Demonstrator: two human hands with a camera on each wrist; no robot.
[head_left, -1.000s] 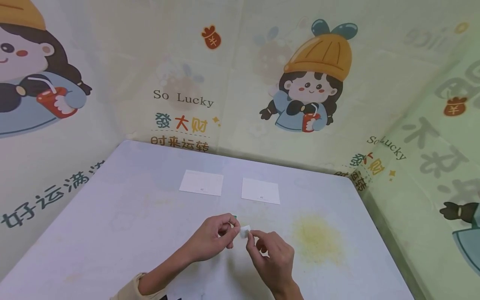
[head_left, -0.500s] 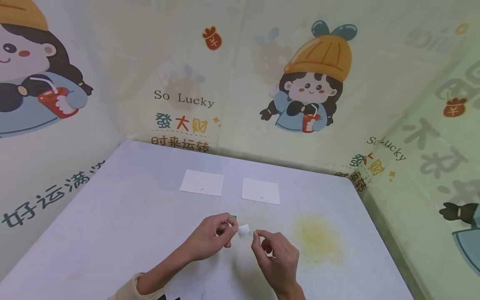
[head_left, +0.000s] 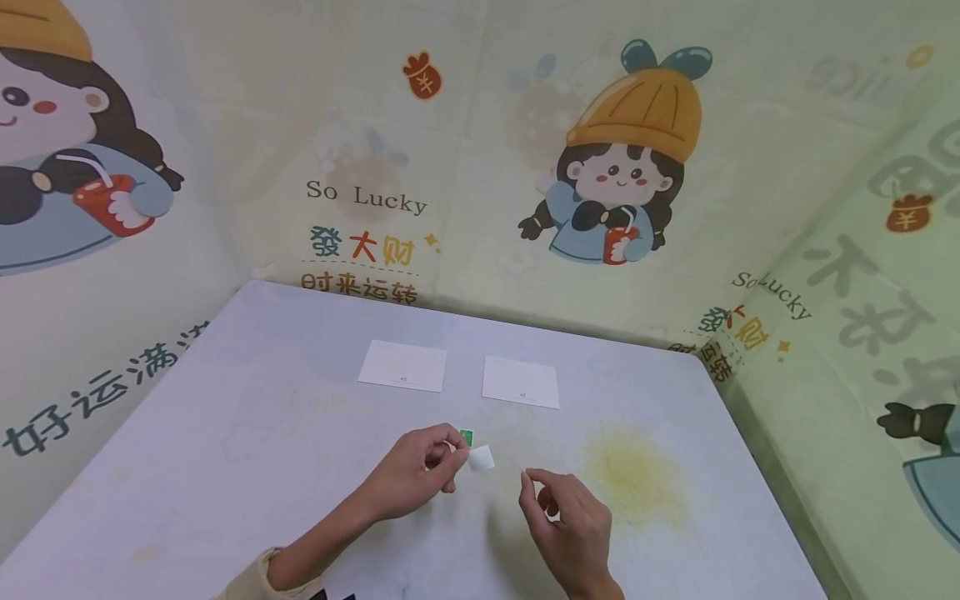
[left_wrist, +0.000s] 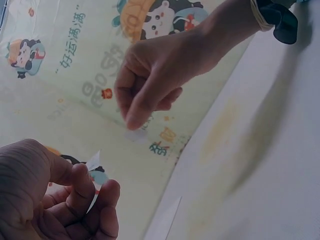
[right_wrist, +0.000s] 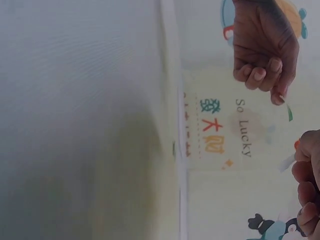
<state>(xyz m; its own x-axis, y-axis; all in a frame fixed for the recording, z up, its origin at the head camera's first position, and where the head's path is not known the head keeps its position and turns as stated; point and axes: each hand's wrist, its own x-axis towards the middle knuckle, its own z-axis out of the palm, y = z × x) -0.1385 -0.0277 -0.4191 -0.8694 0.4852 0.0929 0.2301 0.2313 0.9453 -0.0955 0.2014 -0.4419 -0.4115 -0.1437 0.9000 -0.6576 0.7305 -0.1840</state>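
Observation:
My left hand (head_left: pixel 420 471) pinches a small square sticker (head_left: pixel 482 457) between thumb and index finger, above the table. Its white side faces me in the head view, while the right wrist view catches a green side on the same sticker (right_wrist: pixel 290 112). To the right, apart from it, my right hand (head_left: pixel 570 525) holds thumb and index finger together on a thin pale scrap (left_wrist: pixel 136 135), which looks like peeled backing paper. Just beyond the left fingertips, a small green stamp-like piece (head_left: pixel 467 437) lies on the table, partly covered by that hand.
Two white cards (head_left: pixel 403 365) (head_left: pixel 521 382) lie side by side farther back on the white table (head_left: pixel 225 500). A yellowish stain (head_left: pixel 637 479) marks the tabletop at right. Printed cloth walls (head_left: pixel 480 167) with cartoon figures surround the table's back and sides.
The right hand has moved away to the right and slightly toward me, parting from the sticker. The left hand has shifted slightly left with the sticker, uncovering more of the green piece.

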